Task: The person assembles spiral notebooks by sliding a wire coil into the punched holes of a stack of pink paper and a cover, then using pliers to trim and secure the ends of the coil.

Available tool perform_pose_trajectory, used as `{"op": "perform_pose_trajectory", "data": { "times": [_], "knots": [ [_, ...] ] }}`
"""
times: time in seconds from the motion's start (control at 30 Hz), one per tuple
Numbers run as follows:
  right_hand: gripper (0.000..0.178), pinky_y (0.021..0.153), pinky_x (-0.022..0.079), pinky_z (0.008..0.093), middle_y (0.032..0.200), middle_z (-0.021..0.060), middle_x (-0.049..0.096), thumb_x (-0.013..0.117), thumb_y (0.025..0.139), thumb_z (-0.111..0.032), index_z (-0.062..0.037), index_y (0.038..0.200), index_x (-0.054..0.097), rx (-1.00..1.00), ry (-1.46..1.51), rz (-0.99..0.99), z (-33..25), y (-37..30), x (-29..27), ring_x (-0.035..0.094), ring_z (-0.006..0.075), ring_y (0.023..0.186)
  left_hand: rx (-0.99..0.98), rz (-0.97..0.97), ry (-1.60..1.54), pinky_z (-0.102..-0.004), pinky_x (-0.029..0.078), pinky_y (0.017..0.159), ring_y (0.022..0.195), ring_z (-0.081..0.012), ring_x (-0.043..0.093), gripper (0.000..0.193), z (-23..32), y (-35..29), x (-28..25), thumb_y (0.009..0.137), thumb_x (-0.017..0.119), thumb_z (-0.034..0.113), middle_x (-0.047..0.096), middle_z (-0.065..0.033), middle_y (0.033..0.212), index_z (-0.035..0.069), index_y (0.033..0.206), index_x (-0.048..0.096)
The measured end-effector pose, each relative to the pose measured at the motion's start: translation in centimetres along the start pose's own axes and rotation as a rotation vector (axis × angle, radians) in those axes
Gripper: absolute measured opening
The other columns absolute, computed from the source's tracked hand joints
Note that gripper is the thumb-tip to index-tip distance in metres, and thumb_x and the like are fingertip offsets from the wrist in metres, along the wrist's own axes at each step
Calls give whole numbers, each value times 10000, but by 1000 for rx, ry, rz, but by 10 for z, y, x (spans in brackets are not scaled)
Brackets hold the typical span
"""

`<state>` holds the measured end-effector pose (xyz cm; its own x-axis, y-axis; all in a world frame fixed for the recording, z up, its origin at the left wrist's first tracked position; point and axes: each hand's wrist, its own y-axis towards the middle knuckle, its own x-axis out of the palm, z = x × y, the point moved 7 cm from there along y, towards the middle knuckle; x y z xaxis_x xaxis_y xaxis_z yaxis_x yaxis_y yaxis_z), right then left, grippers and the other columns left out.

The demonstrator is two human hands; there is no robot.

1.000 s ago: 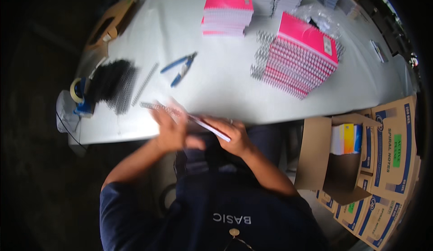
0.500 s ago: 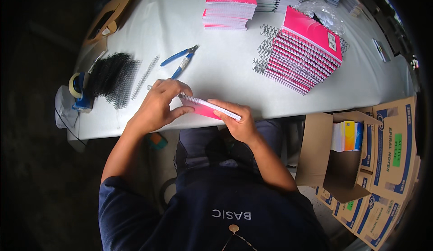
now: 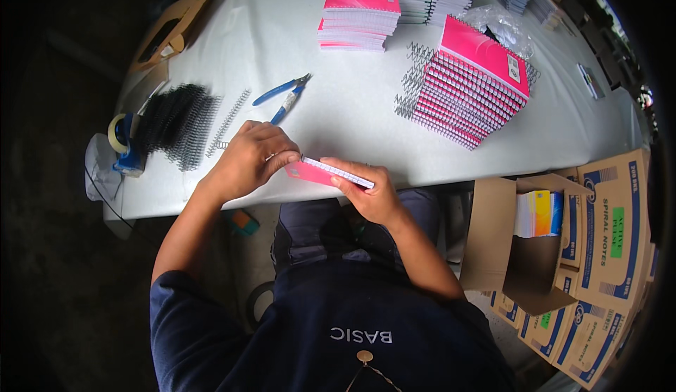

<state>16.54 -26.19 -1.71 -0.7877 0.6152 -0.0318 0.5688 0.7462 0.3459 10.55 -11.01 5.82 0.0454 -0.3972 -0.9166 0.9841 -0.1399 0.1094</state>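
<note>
A small pink notebook is tilted on edge near the table's front, its white page edge facing up. My right hand grips its right end, thumb on the pink cover and fingers behind. At its left end my left hand is closed, thumb and fingertips pinched at the notebook's corner. A wire spiral sticks out to the left behind that hand; the rest of it is hidden by the fingers. Just beyond lie blue-handled cutting pliers, jaws pointing away.
Black spirals lie piled at the left, beside a blue tape dispenser. A pink notebook stack stands at the back; another, spiral-bound stack is at the right. An open carton sits by the table's right front.
My left hand has tightened from a looser hold, its thumb rising to the notebook's corner. The spiral's free end has shifted left, and the coils seen along the page edge no longer show.
</note>
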Motion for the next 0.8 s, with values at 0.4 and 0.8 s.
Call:
{"op": "perform_pose_trajectory", "data": {
  "times": [0.4, 0.8],
  "knots": [
    [384, 801, 530, 343, 1073, 142, 654, 561, 776, 93, -38, 1133, 621, -229, -265, 93, -13, -2, 7, 649, 277, 963, 212, 101, 382, -647, 13, 1047, 1375, -444, 140, 1052, 34, -68, 114, 735, 391, 783, 161, -280, 1484, -19, 1407, 276],
    [431, 838, 517, 380, 1104, 141, 641, 586, 753, 74, -25, 1172, 589, -388, -388, 103, -15, -9, 16, 631, 290, 994, 398, 590, 620, -722, 30, 983, 1266, -612, 138, 1146, 38, -53, 77, 712, 307, 840, 125, -435, 1382, -97, 1369, 246]
  ]
}}
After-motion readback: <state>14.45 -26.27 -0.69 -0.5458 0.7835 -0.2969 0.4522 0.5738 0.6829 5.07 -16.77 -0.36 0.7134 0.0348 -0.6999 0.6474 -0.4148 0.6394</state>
